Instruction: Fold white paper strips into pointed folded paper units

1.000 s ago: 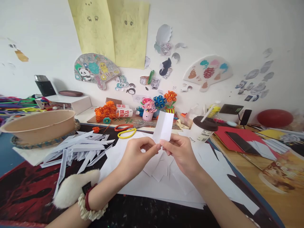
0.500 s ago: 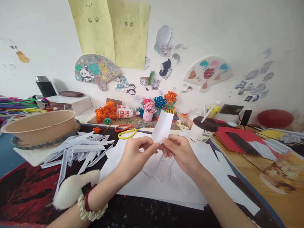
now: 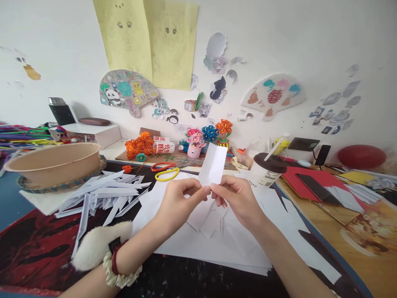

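A small white strip of paper [image 3: 213,164] stands upright between my hands, with a lengthwise crease down it. My left hand [image 3: 182,200] pinches its lower edge between thumb and fingers. From the other side my right hand [image 3: 234,196] grips the same edge, its thumb tip close to the left thumb. Beneath both hands lie small cut paper pieces [image 3: 211,223] on large white sheets [image 3: 198,248]. Left of my left hand is a heap of folded paper strips [image 3: 108,192].
A beige basin [image 3: 52,165] stands at the left, a lidded cup with a straw [image 3: 266,169] at the right. Scissors with red and yellow handles [image 3: 166,174] lie behind the hands, near pipe-cleaner flowers [image 3: 141,145]. A white plush item [image 3: 99,246] lies by my left wrist.
My right thumb has slid down to the strip's lower edge, nearer the left thumb. The view has shifted slightly; the other things stay in place.
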`<state>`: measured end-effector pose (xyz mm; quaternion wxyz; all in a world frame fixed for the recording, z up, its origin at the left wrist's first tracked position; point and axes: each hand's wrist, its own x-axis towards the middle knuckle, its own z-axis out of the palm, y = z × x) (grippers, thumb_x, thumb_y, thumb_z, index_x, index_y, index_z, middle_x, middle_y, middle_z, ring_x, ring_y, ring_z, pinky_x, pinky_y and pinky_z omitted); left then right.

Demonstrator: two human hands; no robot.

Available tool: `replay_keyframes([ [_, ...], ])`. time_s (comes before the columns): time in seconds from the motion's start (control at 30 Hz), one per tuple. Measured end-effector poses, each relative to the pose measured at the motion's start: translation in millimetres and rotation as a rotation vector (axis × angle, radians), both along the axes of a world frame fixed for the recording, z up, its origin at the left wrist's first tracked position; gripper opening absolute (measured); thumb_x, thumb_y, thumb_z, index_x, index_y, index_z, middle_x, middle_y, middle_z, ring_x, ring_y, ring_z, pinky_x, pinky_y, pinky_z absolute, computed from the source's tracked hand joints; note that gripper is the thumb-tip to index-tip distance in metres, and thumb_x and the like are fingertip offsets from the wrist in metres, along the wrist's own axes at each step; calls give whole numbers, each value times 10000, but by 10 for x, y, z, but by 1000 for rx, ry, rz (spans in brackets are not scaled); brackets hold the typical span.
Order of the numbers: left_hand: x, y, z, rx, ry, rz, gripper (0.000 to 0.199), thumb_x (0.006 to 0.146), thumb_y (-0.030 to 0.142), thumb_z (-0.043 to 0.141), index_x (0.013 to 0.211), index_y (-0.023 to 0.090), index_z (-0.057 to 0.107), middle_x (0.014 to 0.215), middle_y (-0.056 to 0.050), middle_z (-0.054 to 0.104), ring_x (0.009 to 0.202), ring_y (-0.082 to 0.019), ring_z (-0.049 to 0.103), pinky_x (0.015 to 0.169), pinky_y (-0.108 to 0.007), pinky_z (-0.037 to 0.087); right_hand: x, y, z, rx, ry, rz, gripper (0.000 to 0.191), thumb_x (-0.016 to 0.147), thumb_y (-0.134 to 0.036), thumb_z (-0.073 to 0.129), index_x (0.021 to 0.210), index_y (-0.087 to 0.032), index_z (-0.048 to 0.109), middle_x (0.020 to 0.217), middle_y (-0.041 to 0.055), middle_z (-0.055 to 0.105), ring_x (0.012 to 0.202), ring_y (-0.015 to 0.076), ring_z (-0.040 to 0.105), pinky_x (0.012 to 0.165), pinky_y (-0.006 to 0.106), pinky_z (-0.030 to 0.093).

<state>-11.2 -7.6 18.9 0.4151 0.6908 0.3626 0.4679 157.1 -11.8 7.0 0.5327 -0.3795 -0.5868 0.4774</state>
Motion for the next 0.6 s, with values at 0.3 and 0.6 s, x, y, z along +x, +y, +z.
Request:
replay_keyframes([
  [0.3, -14, -4, 10, -83, -32, -7, 297, 805, 330, 651, 584, 140, 599, 570, 19, 544, 557, -91, 444, 519, -214, 316, 24, 7, 8, 86, -42, 48, 333, 903, -360, 597, 668, -150, 708, 564, 34, 631, 512, 125, 549, 474, 251, 415],
  [0.6, -22, 24, 16, -57, 66, -23, 320, 836, 368, 613, 601, 150, 606, 577, 17, 561, 542, -93, 443, 515, -215, 324, 5, 1, 35, 134, -103, -40, 322, 882, -367, 613, 654, -155, 693, 574, 25, 630, 507, 123, 560, 469, 250, 421],
])
